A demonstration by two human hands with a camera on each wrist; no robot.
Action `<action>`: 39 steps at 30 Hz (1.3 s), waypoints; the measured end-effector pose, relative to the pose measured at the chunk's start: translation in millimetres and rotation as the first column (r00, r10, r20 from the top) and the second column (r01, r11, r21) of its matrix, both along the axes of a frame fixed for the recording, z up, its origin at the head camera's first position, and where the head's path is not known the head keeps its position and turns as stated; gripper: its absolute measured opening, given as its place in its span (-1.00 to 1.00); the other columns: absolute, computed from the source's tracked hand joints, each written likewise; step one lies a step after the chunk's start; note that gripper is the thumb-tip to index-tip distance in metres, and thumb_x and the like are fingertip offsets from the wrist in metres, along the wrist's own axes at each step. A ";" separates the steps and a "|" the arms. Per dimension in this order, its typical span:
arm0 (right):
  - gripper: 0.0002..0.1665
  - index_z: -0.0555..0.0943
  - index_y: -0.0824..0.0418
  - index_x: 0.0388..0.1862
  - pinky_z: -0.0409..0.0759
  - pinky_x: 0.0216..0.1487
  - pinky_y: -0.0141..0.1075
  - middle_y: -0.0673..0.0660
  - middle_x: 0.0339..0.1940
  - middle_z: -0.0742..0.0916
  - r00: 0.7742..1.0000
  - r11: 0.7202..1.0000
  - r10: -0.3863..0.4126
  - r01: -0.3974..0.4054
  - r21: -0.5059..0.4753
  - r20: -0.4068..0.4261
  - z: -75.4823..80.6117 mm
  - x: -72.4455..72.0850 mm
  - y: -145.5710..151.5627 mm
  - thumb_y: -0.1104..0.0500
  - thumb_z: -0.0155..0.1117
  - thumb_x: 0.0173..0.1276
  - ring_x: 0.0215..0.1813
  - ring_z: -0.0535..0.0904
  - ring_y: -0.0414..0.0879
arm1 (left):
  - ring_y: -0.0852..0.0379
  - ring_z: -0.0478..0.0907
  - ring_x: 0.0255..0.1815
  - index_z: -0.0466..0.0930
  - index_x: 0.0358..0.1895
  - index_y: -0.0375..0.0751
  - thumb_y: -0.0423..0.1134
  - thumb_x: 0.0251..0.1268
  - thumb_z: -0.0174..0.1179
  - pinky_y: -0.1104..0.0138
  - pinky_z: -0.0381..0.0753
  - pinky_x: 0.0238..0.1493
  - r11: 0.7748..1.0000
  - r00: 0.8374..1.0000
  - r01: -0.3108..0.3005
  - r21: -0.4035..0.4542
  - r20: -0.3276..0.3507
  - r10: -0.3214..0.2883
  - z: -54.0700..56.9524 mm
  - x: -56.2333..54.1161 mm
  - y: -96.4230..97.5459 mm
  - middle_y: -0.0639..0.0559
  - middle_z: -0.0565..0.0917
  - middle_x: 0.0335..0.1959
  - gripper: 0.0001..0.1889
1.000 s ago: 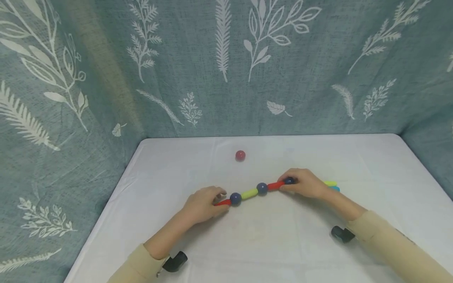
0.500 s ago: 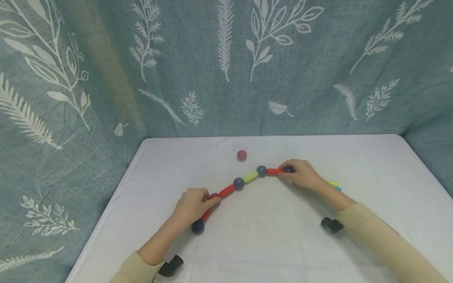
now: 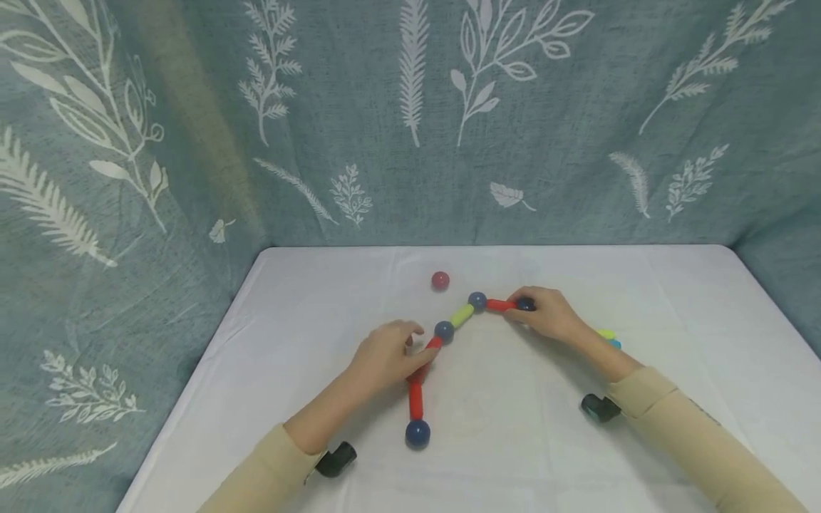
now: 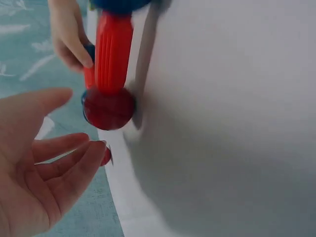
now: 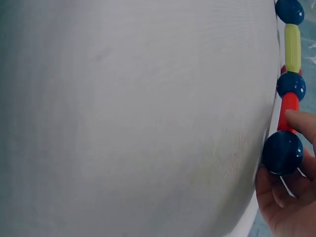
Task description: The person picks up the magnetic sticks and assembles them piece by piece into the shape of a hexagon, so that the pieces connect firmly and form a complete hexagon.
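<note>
A chain of toy building rods and balls bends across the white table. My right hand [image 3: 548, 313] holds its far right end, thumb on a ribbed red rod [image 5: 288, 106] and fingers around the dark blue end ball [image 5: 283, 153]. A second blue ball [image 3: 477, 301], a yellow-green rod [image 3: 462, 315] and a third blue ball [image 3: 444, 331] follow. My left hand [image 3: 385, 355] is beside the chain's bend, thumb and fingers spread apart near a red ball [image 4: 108, 108], which it hides in the head view. From there a red rod [image 3: 415, 400] runs toward me to a blue ball [image 3: 417, 433].
A loose red ball [image 3: 440, 281] lies toward the back of the table. Beyond my right forearm, a yellow-green piece [image 3: 606, 333] and a light blue piece [image 3: 614, 344] are partly hidden. Patterned grey-green cloth [image 3: 359, 142] hangs behind and beside the table.
The chain's left part has swung round to point toward me. My left hand has moved right and its fingers have come off the red ball. My right hand first shifted slightly away, then stayed.
</note>
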State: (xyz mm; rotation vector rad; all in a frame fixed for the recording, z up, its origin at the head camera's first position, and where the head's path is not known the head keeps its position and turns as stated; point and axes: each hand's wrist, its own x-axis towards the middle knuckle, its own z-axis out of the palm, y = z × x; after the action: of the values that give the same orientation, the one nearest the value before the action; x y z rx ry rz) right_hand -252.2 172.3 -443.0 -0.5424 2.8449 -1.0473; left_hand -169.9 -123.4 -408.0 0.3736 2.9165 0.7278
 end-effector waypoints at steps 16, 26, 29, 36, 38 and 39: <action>-0.76 0.69 0.19 -0.12 0.51 0.01 0.00 0.14 -0.13 0.73 0.998 0.997 0.070 -0.070 -0.014 -0.004 -2.1 4.0 -7.7 0.11 0.39 0.28 -0.03 0.59 0.07 | -0.06 0.49 0.17 0.45 0.27 -0.26 0.06 0.20 0.32 0.12 0.48 0.18 0.960 0.957 0.257 -0.112 -0.109 -0.269 -12.0 -22.6 -4.8 -0.18 0.53 0.19 -0.35; -0.76 0.70 0.18 -0.12 0.51 0.03 0.00 0.13 -0.13 0.73 0.998 0.998 0.068 -0.068 -0.020 0.004 -0.3 2.1 -8.3 0.11 0.39 0.28 -0.02 0.59 0.07 | 0.30 0.54 -0.09 0.71 -0.06 0.03 0.19 0.14 0.32 0.30 0.41 0.21 0.625 0.617 0.738 -0.255 -0.119 -0.778 -7.8 22.0 -10.1 0.25 0.66 -0.20 -0.59; -0.76 0.70 0.21 -0.12 0.51 0.05 0.01 0.14 -0.13 0.74 0.997 0.997 0.070 -0.071 -0.030 -0.009 0.0 0.3 -9.4 0.13 0.39 0.28 0.00 0.60 0.10 | 0.31 0.54 -0.18 0.69 -0.03 0.02 0.23 0.22 0.24 0.40 0.46 -0.01 0.683 0.661 0.673 -0.285 -0.181 -0.728 -13.5 32.4 7.8 0.25 0.66 -0.23 -0.57; -0.73 0.71 0.23 -0.11 0.51 0.07 0.01 0.16 -0.12 0.74 0.996 0.994 0.089 -0.090 -0.063 -0.031 -1.3 -4.2 -14.5 0.14 0.41 0.26 0.01 0.61 0.11 | 0.37 0.36 -0.44 0.69 -0.17 0.00 0.22 0.24 0.22 0.56 0.26 -0.44 0.782 0.761 0.545 -0.302 -0.213 -0.612 -17.3 45.3 45.5 0.25 0.56 -0.39 -0.61; -0.73 0.71 0.23 -0.11 0.52 0.06 0.00 0.15 -0.13 0.74 0.995 0.993 0.092 -0.094 -0.068 -0.030 -2.3 -4.2 -15.4 0.13 0.41 0.26 0.00 0.61 0.10 | 0.37 0.35 -0.46 0.70 -0.19 -0.01 0.23 0.24 0.21 0.57 0.25 -0.49 0.792 0.776 0.520 -0.321 -0.211 -0.595 -17.5 47.7 52.1 0.24 0.56 -0.41 -0.60; -0.73 0.71 0.24 -0.10 0.52 0.06 0.00 0.16 -0.13 0.74 0.995 0.993 0.095 -0.097 -0.070 -0.033 -2.4 -3.9 -16.0 0.14 0.41 0.26 0.00 0.61 0.10 | 0.37 0.37 -0.47 0.71 -0.20 -0.01 0.23 0.24 0.22 0.57 0.25 -0.50 0.795 0.779 0.511 -0.328 -0.216 -0.589 -17.9 49.0 55.2 0.24 0.56 -0.42 -0.60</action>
State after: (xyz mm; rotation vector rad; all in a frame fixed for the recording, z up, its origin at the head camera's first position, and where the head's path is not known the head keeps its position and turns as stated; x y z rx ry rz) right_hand -256.1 156.4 -445.4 -0.6991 2.7834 -1.1371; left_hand -120.9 -68.2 -425.8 1.3540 2.8506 0.2119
